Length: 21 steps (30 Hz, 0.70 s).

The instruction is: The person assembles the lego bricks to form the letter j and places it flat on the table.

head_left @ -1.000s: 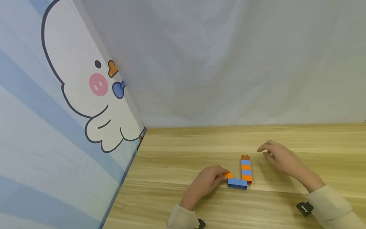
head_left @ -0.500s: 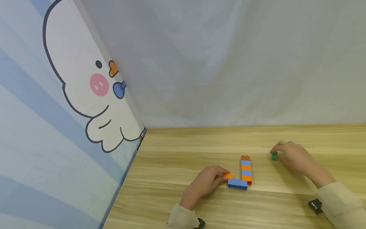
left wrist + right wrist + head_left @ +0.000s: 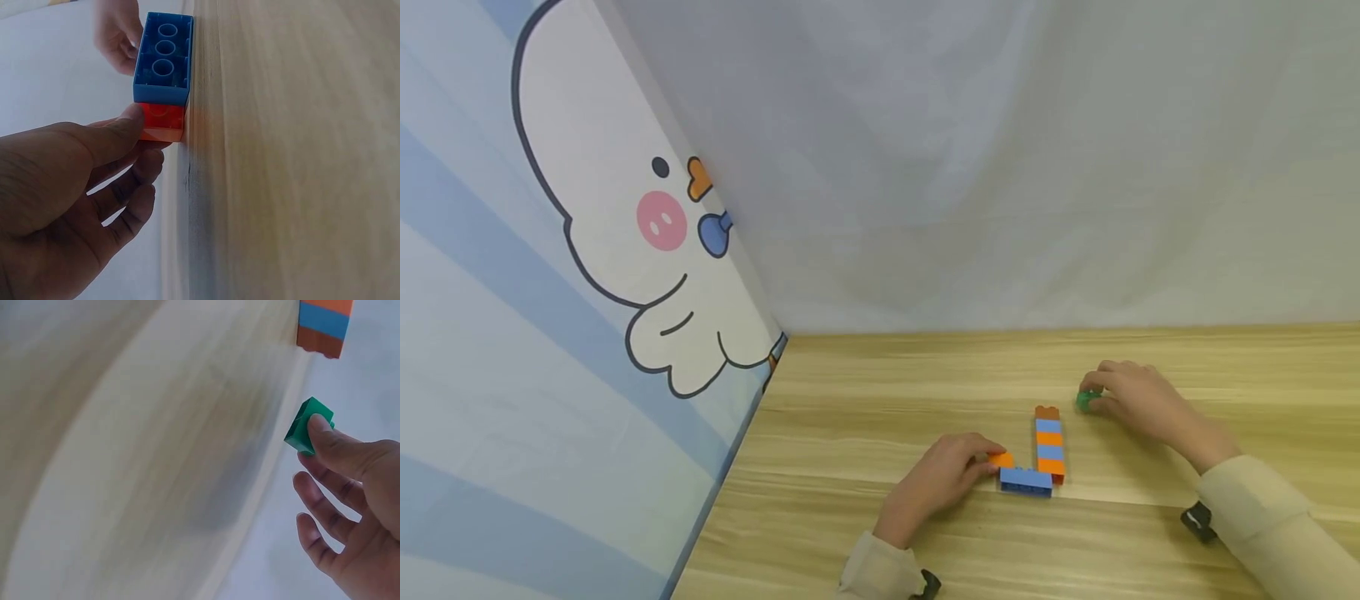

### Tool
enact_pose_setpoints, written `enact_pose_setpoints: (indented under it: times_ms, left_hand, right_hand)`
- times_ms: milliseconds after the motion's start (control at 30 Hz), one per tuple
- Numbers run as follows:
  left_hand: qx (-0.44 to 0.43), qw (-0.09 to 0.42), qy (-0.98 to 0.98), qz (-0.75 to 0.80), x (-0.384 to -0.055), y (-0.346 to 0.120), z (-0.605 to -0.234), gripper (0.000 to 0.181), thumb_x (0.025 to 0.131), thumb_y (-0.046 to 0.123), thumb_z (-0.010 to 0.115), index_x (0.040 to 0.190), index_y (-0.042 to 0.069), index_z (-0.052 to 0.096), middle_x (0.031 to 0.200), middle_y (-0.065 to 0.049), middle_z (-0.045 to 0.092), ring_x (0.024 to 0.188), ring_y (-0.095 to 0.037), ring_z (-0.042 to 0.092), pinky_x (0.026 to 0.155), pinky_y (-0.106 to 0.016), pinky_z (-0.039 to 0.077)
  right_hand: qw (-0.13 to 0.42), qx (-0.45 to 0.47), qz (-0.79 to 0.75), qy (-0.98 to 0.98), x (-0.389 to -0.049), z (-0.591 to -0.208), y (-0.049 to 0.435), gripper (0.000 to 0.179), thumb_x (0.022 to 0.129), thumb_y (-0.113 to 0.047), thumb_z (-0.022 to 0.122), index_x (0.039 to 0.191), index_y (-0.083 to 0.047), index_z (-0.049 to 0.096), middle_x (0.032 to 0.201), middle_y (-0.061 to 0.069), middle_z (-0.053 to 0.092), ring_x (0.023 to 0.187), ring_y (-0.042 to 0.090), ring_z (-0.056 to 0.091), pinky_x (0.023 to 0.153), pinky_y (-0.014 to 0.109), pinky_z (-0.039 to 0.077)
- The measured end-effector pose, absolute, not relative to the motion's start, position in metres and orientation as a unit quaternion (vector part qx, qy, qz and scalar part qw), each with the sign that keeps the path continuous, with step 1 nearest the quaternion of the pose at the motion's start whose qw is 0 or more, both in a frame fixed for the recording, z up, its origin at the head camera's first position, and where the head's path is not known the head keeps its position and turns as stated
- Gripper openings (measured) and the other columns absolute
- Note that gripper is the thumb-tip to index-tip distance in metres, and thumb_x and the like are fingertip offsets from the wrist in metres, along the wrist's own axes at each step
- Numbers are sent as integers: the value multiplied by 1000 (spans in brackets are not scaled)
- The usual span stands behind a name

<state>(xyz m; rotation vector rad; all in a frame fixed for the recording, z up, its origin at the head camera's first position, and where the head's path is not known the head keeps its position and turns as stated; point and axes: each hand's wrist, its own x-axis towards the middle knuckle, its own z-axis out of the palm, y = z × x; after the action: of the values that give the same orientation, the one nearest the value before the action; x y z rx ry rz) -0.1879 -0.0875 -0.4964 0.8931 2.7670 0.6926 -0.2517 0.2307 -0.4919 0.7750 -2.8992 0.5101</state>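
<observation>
On the wooden table lies a row of joined toy bricks (image 3: 1049, 439) in orange, blue and brown. A long blue brick (image 3: 1026, 481) extends leftward from its near end, its hollow underside showing in the left wrist view. My left hand (image 3: 934, 483) pinches an orange brick (image 3: 164, 122) between thumb and fingers, right against the blue one. In my right hand (image 3: 1138, 406) a small green brick (image 3: 309, 426) is pinched between thumb and index finger, beyond and right of the row's brown end brick (image 3: 320, 341). The other right fingers curve loosely below it.
The wooden table (image 3: 865, 392) runs back to a grey-white cloth (image 3: 925, 167). A panel printed with a white cartoon character (image 3: 602, 217) stands along the left edge.
My right hand, empty at first, moved right to the green brick, and now carries it back left toward the brick row. The left hand keeps its pinch on the orange brick.
</observation>
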Motion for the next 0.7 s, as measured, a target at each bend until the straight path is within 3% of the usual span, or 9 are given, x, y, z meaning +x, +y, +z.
enact_pose_setpoints:
  times_ms: [400,700]
  left_hand:
    - [304,82,919,238,-188,-87,-496,29,102,25,62,129,17,72,123,2,75,104,-3,68,93,-17,54]
    - [307,76,919,235,-188,-89,-497,29,102,25,62,128,17,72,122,2,76,102,-2,68,92,-17,54]
  right_hand:
    - [19,291,176,-940,-269,-490,193,11,94,-15,71,103,-11,75,92,0,69,83,22,66,69,44,54]
    - [4,272,176,-946,-266,-486,175,16,99,-16,65,111,-10,74,101,5,71,93,30,67,83,63,51]
